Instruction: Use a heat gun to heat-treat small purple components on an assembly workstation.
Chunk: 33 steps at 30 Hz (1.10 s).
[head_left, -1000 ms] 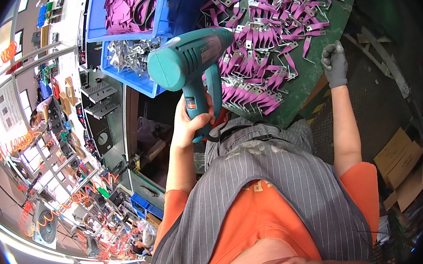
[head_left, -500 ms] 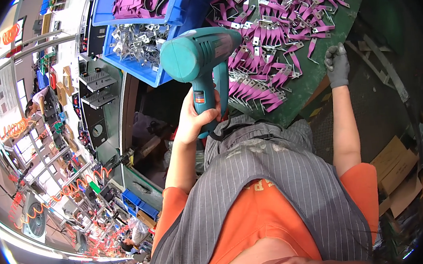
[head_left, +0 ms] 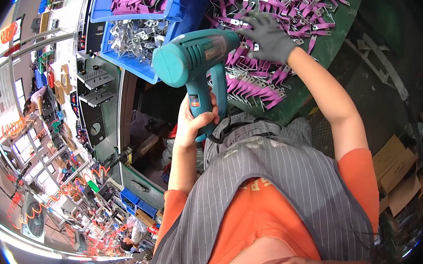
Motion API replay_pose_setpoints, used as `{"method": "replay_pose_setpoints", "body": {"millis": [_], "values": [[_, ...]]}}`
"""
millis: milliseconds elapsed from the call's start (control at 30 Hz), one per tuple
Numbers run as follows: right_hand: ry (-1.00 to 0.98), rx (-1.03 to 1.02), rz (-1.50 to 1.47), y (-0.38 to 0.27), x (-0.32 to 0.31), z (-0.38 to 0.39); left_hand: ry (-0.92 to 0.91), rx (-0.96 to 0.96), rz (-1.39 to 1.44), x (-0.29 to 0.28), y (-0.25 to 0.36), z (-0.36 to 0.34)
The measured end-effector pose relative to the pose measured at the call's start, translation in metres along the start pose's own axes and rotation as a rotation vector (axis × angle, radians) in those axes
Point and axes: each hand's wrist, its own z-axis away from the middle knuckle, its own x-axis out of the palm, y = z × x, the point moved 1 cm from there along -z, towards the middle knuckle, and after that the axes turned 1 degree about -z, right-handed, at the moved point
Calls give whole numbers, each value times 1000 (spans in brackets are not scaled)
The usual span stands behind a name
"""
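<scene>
My bare left hand [head_left: 191,125] is wrapped round the handle of a teal heat gun [head_left: 181,60], whose nozzle points right over the green table [head_left: 299,96]. My right hand [head_left: 270,39], in a grey glove, is stretched out with its fingers apart beside the nozzle tip. Beneath it lies a heap of metal strips with purple sleeves [head_left: 301,6]; whether the fingertips touch any strip, I cannot tell. Nearer to me, more sleeved strips lie side by side in a row [head_left: 258,91], partly behind the gun.
At the far left, a blue bin [head_left: 178,9] contains purple sleeves, and a lower blue bin [head_left: 116,56] contains bare metal pieces. Flattened cardboard [head_left: 395,164] lies on the right. Work benches, orange coiled hoses [head_left: 10,130] and other people fill the left side.
My right hand has swung left from the table's right edge to the strips by the nozzle, and its curled fingers have spread. The heat gun has shifted slightly left.
</scene>
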Motion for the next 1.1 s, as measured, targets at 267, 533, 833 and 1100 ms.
{"method": "replay_pose_setpoints", "body": {"millis": [267,533,833,1100], "values": [[-158,113,133,26,-23,-18,9,2,93,-11,-2,10],[-164,454,324,87,-67,32,-27,-37,134,-14,-11,12],[-62,161,107,48,-45,12,-42,-44,137,-1,-1,2],[148,324,-113,52,-55,48,-126,-128,132,5,-4,-3]]}}
